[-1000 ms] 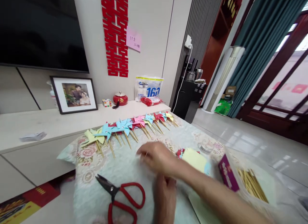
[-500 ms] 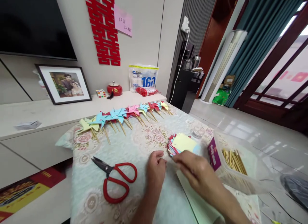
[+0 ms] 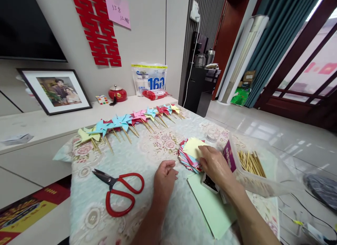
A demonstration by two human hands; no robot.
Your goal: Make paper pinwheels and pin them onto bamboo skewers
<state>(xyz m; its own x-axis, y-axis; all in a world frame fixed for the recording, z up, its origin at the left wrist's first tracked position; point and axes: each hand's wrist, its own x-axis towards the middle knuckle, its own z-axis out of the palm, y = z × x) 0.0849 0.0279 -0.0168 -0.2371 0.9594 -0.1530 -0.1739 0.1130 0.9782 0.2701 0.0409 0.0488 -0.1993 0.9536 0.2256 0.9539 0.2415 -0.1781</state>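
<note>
1. under the right hand [image 3: 214, 164] lies a fanned stack of coloured paper squares [image 3: 191, 154], pale yellow sheet on top; the fingertips rest flat on its near edge, fingers spread, gripping nothing that i can see.
2. just left of that, the left hand [image 3: 163, 174] sits on the floral tablecloth [image 3: 147, 157], loosely curled with thumb against forefinger; whether it pinches anything small i cannot tell.
3. beneath the right wrist a pale green sheet [image 3: 213, 210] lies flat, with a small dark tray [image 3: 209, 183] at its far corner.
4. right of the right hand stands a clear plastic tub [image 3: 263, 174] of wooden sticks [image 3: 250, 162], touching or nearly touching the knuckles.
5. left of the left hand lie red-handled scissors [image 3: 119, 192], blades open; beyond both hands runs a row of finished pinwheels [image 3: 126, 123].
6. risks, as i judge them: a flat press on the fanned stack could drag several squares instead of one, or slide the pile; the right forearm could nudge the tub and tip its sticks; a leftward sweep could meet the open blades.
</note>
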